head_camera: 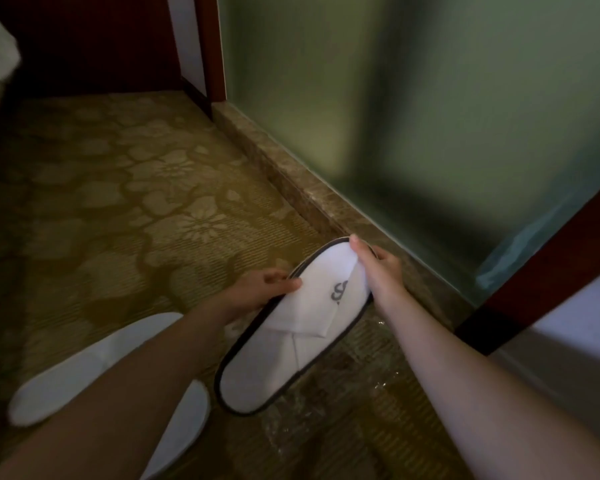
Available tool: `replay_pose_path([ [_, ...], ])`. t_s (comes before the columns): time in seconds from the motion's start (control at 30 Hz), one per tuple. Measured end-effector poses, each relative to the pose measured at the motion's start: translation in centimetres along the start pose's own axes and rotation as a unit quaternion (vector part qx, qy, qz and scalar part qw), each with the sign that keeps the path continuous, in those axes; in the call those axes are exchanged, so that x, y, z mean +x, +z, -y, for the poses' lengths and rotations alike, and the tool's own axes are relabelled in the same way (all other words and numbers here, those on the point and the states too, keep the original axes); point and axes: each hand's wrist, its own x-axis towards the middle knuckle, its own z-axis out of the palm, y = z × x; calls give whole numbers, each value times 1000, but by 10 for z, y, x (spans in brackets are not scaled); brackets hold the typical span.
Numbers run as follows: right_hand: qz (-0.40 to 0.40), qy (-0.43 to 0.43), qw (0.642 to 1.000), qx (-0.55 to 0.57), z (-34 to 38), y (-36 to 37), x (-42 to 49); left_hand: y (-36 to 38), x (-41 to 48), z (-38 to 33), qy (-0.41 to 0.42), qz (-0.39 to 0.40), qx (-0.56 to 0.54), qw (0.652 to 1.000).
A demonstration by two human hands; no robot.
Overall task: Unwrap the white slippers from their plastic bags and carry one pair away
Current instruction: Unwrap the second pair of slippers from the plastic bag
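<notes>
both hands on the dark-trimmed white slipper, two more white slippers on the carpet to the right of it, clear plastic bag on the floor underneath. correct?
One thing is off: the two other slippers lie to the left of the held slipper, not the right, as the head view shows. The rest stands: left hand and right hand both grip the dark-trimmed slipper, and the clear plastic bag lies on the carpet beneath it.

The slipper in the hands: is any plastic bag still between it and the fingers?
No wrap shows on it. Both the left hand and right hand grip the bare white slipper directly. Clear plastic lies on the carpet beneath.
</notes>
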Motion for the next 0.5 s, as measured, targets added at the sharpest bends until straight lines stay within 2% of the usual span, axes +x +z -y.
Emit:
replay_pose_path([
  [0.1, 32, 0, 999, 20, 5, 14, -4, 0, -19, -6, -51, 31, -166, 984],
  [0.2, 42, -2, 998, 44, 10, 21, -6, 1, -20, -8, -60, 74, -235, 967],
  [0.33, 31, 0, 998, 58, 11, 26, -9, 3, -16, -12, -41, 40, -269, 961],
  [0.4, 23, -3, 998, 64, 10, 28, -10, 3, -14, -13, -34, 50, -261, 964],
  [0.5, -1, -10, 998, 62, 9, 28, -9, -1, -17, -20, -75, 58, -212, 973],
])
